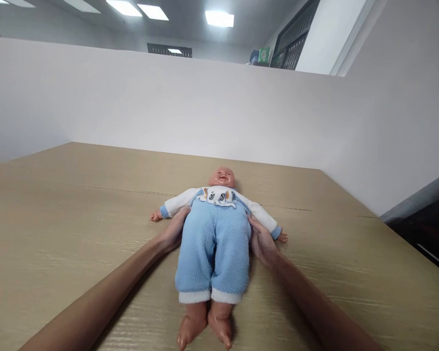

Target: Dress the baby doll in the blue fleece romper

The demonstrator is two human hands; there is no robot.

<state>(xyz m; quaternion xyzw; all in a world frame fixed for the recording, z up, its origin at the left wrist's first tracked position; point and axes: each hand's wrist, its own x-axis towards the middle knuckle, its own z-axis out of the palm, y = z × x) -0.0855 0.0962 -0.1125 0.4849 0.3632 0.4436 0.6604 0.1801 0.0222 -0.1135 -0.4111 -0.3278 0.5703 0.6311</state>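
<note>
A baby doll [214,243] lies on its back on the wooden table [58,219], head away from me and bare feet toward me. It wears fluffy blue overalls over a white long-sleeved top with a cartoon bib. My left hand [174,229] presses against the doll's left side at the waist, fingers tucked along the blue fabric. My right hand [261,241] does the same on the other side, just below the doll's outstretched arm. Both hands grip the doll's torso between them; the fingertips are partly hidden under the body.
White partition walls [205,107] enclose the table at the back and right. A dark gap [424,224] shows past the table's right edge. Ceiling lights [219,18] hang above the partition.
</note>
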